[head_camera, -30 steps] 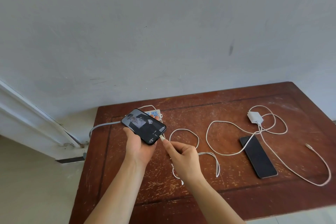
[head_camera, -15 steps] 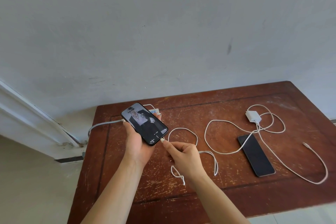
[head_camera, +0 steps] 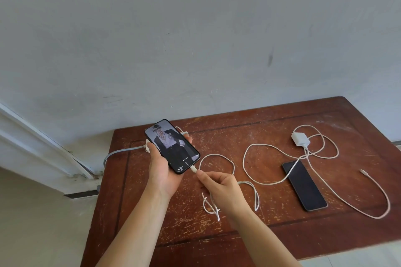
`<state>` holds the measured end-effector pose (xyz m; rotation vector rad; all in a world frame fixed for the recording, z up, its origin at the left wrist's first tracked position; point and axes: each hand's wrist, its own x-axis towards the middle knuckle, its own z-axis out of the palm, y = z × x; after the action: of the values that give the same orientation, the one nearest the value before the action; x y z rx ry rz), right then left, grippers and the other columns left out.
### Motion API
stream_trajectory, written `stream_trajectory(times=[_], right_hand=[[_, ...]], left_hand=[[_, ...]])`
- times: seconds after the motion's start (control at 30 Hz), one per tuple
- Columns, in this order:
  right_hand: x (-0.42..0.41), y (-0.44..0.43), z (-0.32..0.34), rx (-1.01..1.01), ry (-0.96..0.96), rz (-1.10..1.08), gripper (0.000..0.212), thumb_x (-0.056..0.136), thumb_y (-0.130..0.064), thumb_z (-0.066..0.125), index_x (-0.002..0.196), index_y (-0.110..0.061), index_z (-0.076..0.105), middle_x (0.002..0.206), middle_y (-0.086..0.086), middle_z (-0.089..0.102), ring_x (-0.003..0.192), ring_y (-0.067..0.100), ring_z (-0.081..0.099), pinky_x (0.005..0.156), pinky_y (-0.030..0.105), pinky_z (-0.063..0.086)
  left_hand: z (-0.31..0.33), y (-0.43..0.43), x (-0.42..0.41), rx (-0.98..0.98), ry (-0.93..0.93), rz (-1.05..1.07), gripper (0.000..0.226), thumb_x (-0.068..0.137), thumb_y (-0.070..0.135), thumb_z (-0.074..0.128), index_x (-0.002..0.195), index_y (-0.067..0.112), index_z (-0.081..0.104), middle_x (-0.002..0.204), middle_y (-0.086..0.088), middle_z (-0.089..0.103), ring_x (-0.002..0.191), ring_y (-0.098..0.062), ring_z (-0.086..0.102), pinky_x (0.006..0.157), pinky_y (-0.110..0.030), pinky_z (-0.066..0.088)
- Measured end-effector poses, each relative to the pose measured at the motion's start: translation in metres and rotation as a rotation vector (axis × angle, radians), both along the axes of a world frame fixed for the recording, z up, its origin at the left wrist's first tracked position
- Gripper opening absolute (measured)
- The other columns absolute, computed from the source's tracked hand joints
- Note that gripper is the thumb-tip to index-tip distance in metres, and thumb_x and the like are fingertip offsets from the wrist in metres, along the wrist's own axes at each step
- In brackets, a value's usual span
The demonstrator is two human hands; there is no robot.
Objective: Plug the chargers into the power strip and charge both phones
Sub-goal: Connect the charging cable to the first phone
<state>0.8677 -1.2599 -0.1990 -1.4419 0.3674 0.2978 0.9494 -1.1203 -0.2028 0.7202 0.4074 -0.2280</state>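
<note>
A lit phone (head_camera: 172, 145) is cradled in the left hand (head_camera: 163, 168) above the surface's far left corner, the fingers wrapped around its edges and screen facing up. The plug (head_camera: 193, 168) of a white cable (head_camera: 218, 159) is pinched between thumb and forefinger of the right hand (head_camera: 219, 186) and is held against the phone's lower end; whether it is fully seated cannot be told. The power strip (head_camera: 148, 146) is mostly hidden behind the phone, with its grey cord trailing off the left edge. A second, dark phone (head_camera: 304, 185) is laid flat toward the right edge, with an unplugged white charger (head_camera: 300, 138) near the far edge and its cable (head_camera: 319, 182) looped loosely across that phone. The phones are judged to be light, rigid, smooth and breakable, so they are best gripped by the long sides. The cables are judged limp and easily tangled, so they are best taken at the stiff plug; the charger block is best taken by its flat sides.
</note>
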Motion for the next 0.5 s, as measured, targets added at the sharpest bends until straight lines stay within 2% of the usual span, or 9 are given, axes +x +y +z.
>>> stream_trajectory(times=[0.13, 0.27, 0.4, 0.5], right_hand=[[-0.0009, 0.0011, 0.0001, 0.051, 0.001, -0.012, 0.024, 0.089, -0.038, 0.073, 0.081, -0.017, 0.083, 0.079, 0.013, 0.075, 0.072, 0.017, 0.059, 0.072, 0.031, 0.049], [-0.0029, 0.0012, 0.0007, 0.037, 0.010, -0.038, 0.022, 0.089, -0.035, 0.073, 0.084, -0.016, 0.084, 0.086, 0.016, 0.077, 0.071, 0.018, 0.059, 0.071, 0.032, 0.048], [-0.0045, -0.0004, 0.0016, 0.037, 0.020, -0.052, 0.024, 0.090, -0.034, 0.073, 0.081, -0.013, 0.083, 0.073, 0.012, 0.075, 0.065, 0.015, 0.058, 0.063, 0.025, 0.047], [-0.0049, -0.0016, 0.0031, 0.044, 0.035, -0.046, 0.024, 0.090, -0.034, 0.073, 0.083, -0.013, 0.083, 0.070, 0.003, 0.074, 0.061, 0.007, 0.060, 0.058, 0.016, 0.048]], left_hand=[[-0.0001, -0.0040, -0.0019, 0.034, 0.013, 0.014, 0.060, 0.099, 0.063, 0.021, 0.113, 0.026, 0.066, 0.102, -0.006, 0.078, 0.106, -0.023, 0.070, 0.094, -0.042, 0.053], [0.0000, -0.0066, -0.0033, 0.039, 0.018, 0.012, 0.064, 0.099, 0.063, 0.021, 0.099, 0.026, 0.074, 0.094, -0.005, 0.078, 0.089, -0.020, 0.075, 0.091, -0.040, 0.054], [-0.0002, -0.0075, -0.0040, 0.001, 0.020, 0.001, 0.071, 0.097, 0.066, 0.023, 0.091, 0.026, 0.082, 0.106, -0.008, 0.076, 0.105, -0.024, 0.070, 0.099, -0.043, 0.051], [0.0005, -0.0074, -0.0043, -0.020, 0.021, -0.025, 0.065, 0.097, 0.065, 0.026, 0.108, 0.024, 0.074, 0.110, -0.009, 0.075, 0.114, -0.027, 0.066, 0.098, -0.045, 0.052]])
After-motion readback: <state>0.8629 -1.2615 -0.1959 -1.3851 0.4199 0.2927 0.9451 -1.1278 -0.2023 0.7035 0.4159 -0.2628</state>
